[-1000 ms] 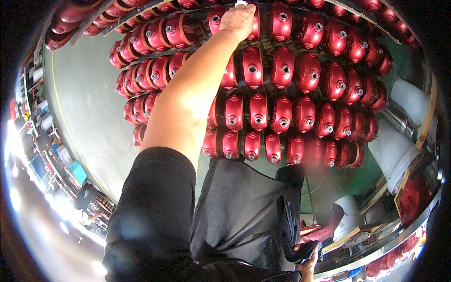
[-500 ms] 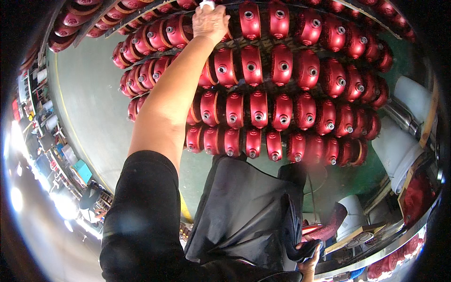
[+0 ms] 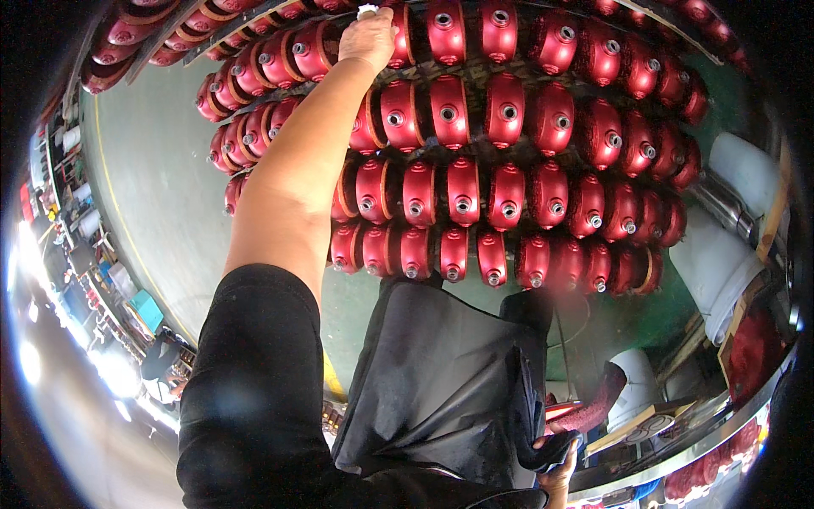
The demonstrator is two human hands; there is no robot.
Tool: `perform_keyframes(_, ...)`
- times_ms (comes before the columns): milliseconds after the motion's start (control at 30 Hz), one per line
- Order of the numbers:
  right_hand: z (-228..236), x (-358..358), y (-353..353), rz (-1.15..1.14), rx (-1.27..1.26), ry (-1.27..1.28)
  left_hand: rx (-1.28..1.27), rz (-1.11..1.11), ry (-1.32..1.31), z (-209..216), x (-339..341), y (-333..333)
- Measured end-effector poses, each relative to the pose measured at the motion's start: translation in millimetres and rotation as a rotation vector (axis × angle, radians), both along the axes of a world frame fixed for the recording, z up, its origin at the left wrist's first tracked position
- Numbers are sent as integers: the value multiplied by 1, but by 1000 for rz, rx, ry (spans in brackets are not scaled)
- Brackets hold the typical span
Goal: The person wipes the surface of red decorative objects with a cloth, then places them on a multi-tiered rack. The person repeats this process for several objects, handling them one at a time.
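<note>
My left hand (image 3: pixel 369 42) reaches far forward to the top row of red round metal shells, closed around a small white wad (image 3: pixel 367 10), possibly cloth or paper; most of it is hidden by the fingers. Right beside that hand is a glossy red shell (image 3: pixel 402 38) with a metal fitting. More such shells hang in several rows, among them one in the second row (image 3: pixel 449 111). Low at the right, my right hand (image 3: pixel 558 479) is closed on bunched black cloth (image 3: pixel 549 452), next to the black apron (image 3: pixel 441 373) over my front.
More red shells sit on racks at the upper left (image 3: pixel 127 30). White rolled sheets (image 3: pixel 712 263) and a wooden frame (image 3: pixel 644 424) stand at the right. Shelves with a teal box (image 3: pixel 147 310) line the left side, beyond the green floor (image 3: pixel 153 204).
My left hand has shifted slightly left and down in the picture, still on the white wad. The rows of shells also appear slightly higher and further left. My right hand stays in place.
</note>
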State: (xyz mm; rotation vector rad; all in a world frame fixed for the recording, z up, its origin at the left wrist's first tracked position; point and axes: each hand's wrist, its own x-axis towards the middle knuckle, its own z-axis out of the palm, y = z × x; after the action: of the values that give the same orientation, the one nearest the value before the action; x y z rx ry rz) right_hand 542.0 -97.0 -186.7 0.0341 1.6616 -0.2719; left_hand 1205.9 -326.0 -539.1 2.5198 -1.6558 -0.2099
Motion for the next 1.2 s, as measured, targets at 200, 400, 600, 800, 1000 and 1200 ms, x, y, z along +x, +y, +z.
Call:
perform_keyframes(200,0,-8,3,-15,11,-75,52,17,24,9,-5,-9)
perform_keyframes(400,-4,-20,14,-31,-61,-156,242,27,-45,18,-1,-14)
perform_keyframes(600,-4,-39,23,-21,-73,-350,126,-135,-133,60,-75,-16)
perform_keyframes(800,22,-71,11,-41,-185,-492,-328,-299,574,183,-298,-47)
perform_keyframes(1000,74,-149,-4,-216,-348,-519,-417,-504,1338,390,-608,-100)
perform_keyframes(1200,105,-216,2,-399,-481,-426,-375,-1279,1109,530,-876,-114)
